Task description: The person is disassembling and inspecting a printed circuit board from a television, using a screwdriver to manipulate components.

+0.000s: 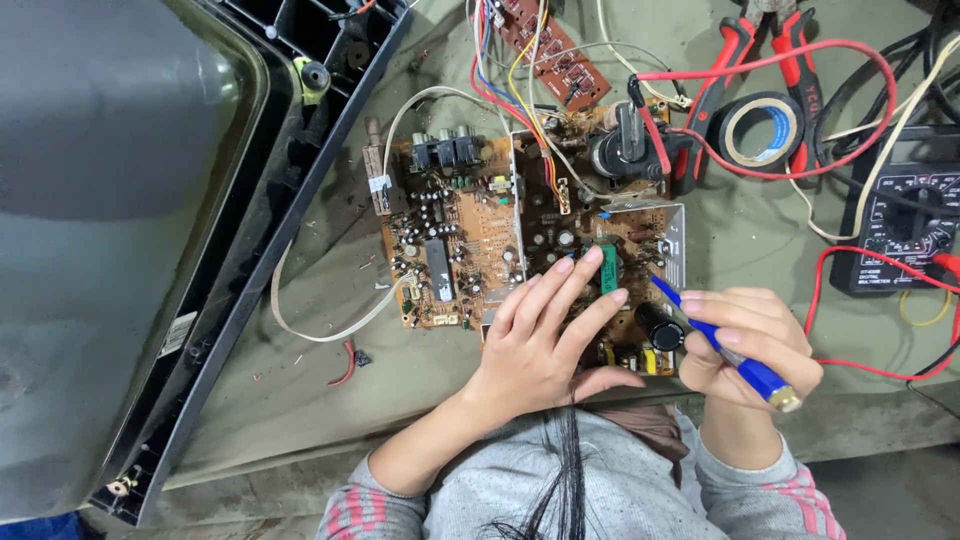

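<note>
A brown circuit board (455, 250) packed with small parts lies on the olive cloth. My left hand (545, 340) rests flat on the board's near right part, its fingertips beside a green component (608, 272). My right hand (745, 345) grips a blue pen-like tool (715, 340) whose tip points at the board just right of the green component. A black cylindrical capacitor (658, 325) stands between my two hands.
A television with its black frame (250, 260) fills the left side. Red-handled pliers (735, 70), a roll of black tape (763, 130), a black multimeter (905, 225) with red leads and a small brown board (555, 55) with coloured wires lie beyond the board.
</note>
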